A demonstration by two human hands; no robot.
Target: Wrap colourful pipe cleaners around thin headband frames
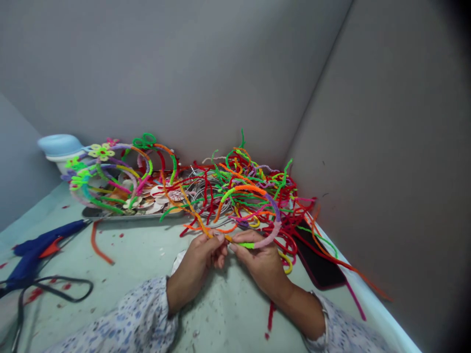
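My right hand [262, 261] is closed on a curved headband [276, 214] wrapped in bands of orange, purple, pink and bright green pipe cleaner. The band arches up and to the left above the hand. Pinched in my left hand [200, 260] is an orange-yellow pipe cleaner [201, 223], its long end rising up and to the left. Between the fingertips of both hands, that pipe cleaner meets the green end of the headband. Fingers hide part of the join.
Behind my hands lies a tangled heap of pipe cleaners [253, 171]. A metal tray [172, 216] holds shell-like discs, with finished flower headbands [147, 162] over it. A blue glue gun [29, 255] lies left, a dark phone [324, 267] right, a blue-lidded container [61, 147] behind.
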